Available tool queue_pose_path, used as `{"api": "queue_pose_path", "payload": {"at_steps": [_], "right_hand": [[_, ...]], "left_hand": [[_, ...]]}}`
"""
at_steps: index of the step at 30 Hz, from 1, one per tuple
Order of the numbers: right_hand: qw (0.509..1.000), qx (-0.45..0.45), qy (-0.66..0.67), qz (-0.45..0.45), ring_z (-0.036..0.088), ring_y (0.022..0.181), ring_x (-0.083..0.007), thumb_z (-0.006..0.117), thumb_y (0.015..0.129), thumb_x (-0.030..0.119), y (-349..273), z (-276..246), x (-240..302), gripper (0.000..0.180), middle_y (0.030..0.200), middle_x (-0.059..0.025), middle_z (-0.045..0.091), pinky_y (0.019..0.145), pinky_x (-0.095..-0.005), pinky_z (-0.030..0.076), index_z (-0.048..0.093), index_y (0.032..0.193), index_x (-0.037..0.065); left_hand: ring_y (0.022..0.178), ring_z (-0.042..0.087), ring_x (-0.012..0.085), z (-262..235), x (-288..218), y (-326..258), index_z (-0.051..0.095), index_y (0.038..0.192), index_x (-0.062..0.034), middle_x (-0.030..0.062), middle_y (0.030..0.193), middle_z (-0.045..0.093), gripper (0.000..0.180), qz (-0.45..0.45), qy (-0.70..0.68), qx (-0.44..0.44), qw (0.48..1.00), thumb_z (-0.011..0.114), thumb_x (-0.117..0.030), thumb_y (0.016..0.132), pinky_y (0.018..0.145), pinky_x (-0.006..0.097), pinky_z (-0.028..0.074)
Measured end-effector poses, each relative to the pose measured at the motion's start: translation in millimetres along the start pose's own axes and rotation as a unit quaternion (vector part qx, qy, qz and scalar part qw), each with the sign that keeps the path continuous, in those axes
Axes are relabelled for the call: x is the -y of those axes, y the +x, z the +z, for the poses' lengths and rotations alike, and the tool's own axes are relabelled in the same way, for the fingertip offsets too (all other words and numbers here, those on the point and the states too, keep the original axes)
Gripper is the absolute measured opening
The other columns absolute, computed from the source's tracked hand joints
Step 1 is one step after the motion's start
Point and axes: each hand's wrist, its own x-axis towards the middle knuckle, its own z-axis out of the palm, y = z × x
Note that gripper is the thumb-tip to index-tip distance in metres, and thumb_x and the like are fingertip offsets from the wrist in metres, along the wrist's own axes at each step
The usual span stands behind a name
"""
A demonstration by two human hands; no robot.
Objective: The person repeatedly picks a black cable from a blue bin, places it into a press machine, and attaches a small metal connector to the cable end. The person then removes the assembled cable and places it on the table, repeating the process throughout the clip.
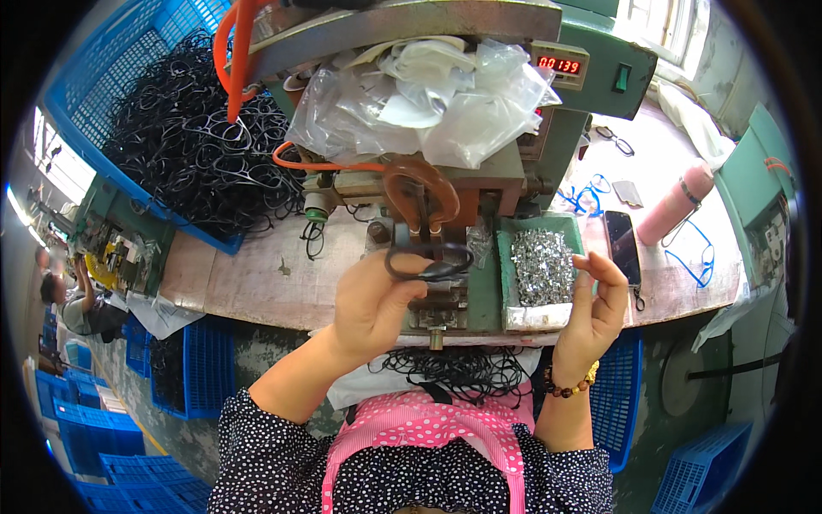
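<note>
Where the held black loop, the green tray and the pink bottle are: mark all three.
Black loop [445, 271], head view: its near edge.
Green tray [538, 222], head view: its far wall.
Pink bottle [675, 207], head view: middle of its side.

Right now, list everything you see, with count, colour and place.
Heavy metal press: one, green and grey, centre
Thin flexible loop: one, black, before press
Crumpled plastic sheeting: one bundle, clear, on press
Shallow rectangular tray: one, green, right of press
Small metal pieces: many, silvery, in tray
Slatted plastic crates: several, blue, upper left and lower down
Tangled loops: many, black, upper left and below press
Cylindrical bottle: one, pink, right
Flat phone: one, black, right of tray
Thin cords: several, blue, near bottle
Dotted apron: one, pink, worn
Left hand: one, bare, holding flexible loop
Right hand: one, bare, at tray's right
</note>
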Motion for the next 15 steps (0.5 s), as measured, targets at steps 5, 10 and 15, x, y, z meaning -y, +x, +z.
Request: {"api": "queue_pose_path", "payload": {"at_steps": [5,10,15], "right_hand": [[0.974,-0.045,-0.170,-0.146,0.066,0.102,-0.0172,0.055,0.098,-0.008,0,-15,-13,0.022,0.109,-0.0095,0.070,0.121,-0.0479,0.027,0.060,0.118,-0.001],[0.966,-0.045,-0.202,-0.157,0.065,0.100,-0.0167,0.056,0.098,-0.008,-2,-25,-23,0.022,0.107,-0.0087,0.069,0.117,-0.0458,0.033,0.060,0.118,-0.002],[0.993,-0.042,-0.109,0.021,0.063,0.098,-0.0167,0.057,0.099,-0.004,4,-26,-48,0.023,0.109,-0.0098,0.067,0.094,-0.0303,0.050,0.061,0.121,-0.002]], "left_hand": [[0.076,0.064,0.0197,-2,-4,0,0.062,0.109,0.0041,0.0109,0.091,0.067,0.014,-0.070,-0.048,-0.004,0.996,0.058,-0.001,0.097,0.070,0.031,0.052],[0.073,0.063,0.0353,8,3,0,0.068,0.101,0.0003,0.0136,0.088,0.067,0.019,0.014,0.055,-0.043,0.997,0.074,-0.004,0.084,0.061,0.042,0.048],[0.070,0.061,0.0364,9,10,-2,0.067,0.102,0.0004,0.0147,0.088,0.066,0.023,0.075,0.066,-0.043,0.994,0.077,-0.006,0.082,0.060,0.043,0.047]]}}
